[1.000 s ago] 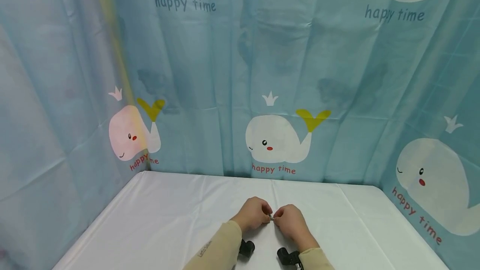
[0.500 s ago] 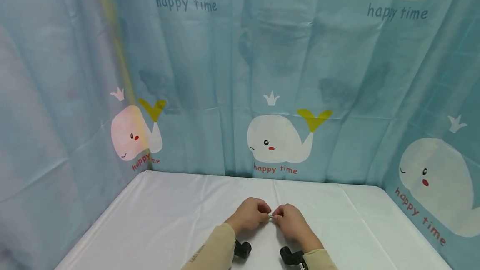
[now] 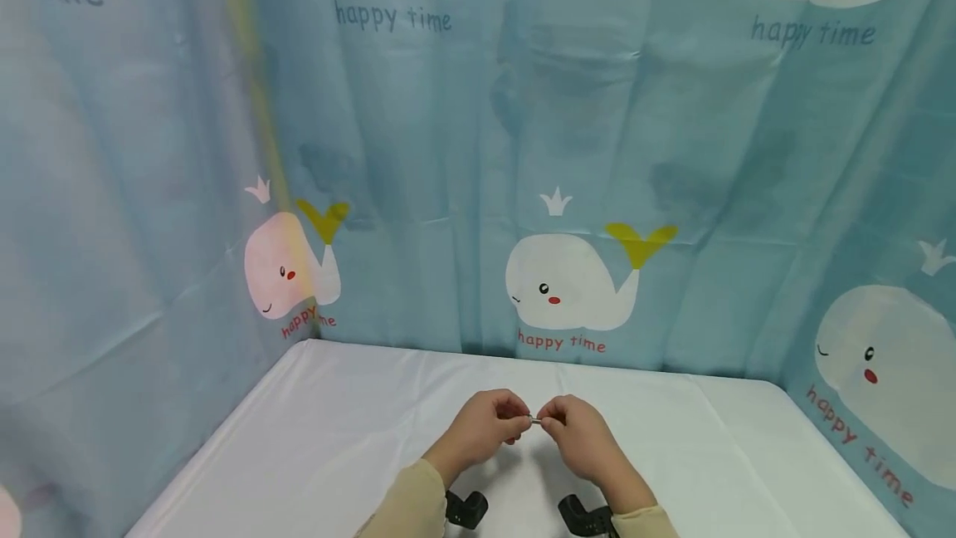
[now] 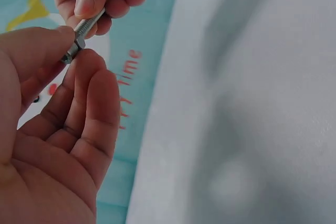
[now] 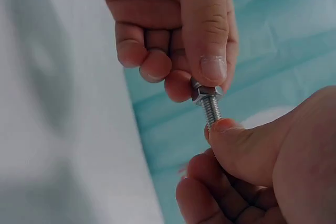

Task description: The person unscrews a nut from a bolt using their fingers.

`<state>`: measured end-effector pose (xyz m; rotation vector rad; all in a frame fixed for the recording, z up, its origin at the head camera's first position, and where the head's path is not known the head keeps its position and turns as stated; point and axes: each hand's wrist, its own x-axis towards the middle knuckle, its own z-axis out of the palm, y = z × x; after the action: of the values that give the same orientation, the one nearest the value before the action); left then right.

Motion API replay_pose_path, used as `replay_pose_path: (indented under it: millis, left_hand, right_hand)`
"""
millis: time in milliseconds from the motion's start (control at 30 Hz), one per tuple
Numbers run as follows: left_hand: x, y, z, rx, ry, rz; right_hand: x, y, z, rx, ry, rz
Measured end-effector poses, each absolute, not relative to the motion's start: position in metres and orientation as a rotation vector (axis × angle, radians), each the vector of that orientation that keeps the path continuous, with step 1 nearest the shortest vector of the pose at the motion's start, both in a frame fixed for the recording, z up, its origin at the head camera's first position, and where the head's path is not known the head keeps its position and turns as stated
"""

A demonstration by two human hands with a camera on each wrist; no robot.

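Note:
Both hands meet in front of the body, over the white table. Between them is a silver threaded bolt [image 5: 212, 112] with a hex nut [image 5: 202, 95] on it. My left hand [image 3: 478, 432] pinches the bolt at the nut end between thumb and forefinger, its other fingers loosely bent in the left wrist view. With thumb and fingertips my right hand [image 3: 588, 442] grips the bare threaded shank, seen also in the left wrist view as a ridged rod [image 4: 90, 23]. The far tip of the shank is hidden under the right fingers.
A white cloth covers the table [image 3: 336, 438], with both hands' shadows on it. Behind it and at the sides hangs a blue curtain [image 3: 418, 272] printed with whales. Black wrist cameras [image 3: 467, 510] sit below each hand.
Both hands have risen a little off the table and shifted slightly left, still holding the bolt between them. The wrists have spread farther apart. The head view has turned slightly left.

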<state>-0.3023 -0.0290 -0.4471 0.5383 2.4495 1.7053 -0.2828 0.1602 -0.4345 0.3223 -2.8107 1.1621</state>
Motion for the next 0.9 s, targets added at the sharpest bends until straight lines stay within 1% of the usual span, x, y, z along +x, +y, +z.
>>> replay_pose_path:
  millis: [300,467,667,767,900]
  left_hand:
    - [-0.283,-0.043,-0.428,0.552,2.413,1.891]
    - [-0.271,-0.048,-0.427,0.556,2.405,1.915]
    - [-0.269,-0.049,-0.424,0.597,2.416,1.909]
    - [-0.269,-0.050,-0.424,0.576,2.377,1.955]
    - [-0.269,-0.050,-0.424,0.551,2.351,2.000]
  right_hand:
    - [-0.261,0.141,-0.402,0.337,-2.720,1.194]
    - [-0.251,0.137,-0.397,0.388,-2.713,1.206]
    - [-0.251,0.140,-0.397,0.402,-2.693,1.231]
    - [-0.253,0.141,-0.399,0.390,-2.665,1.398]
    - [-0.257,0.143,-0.403,0.360,-2.543,1.751]
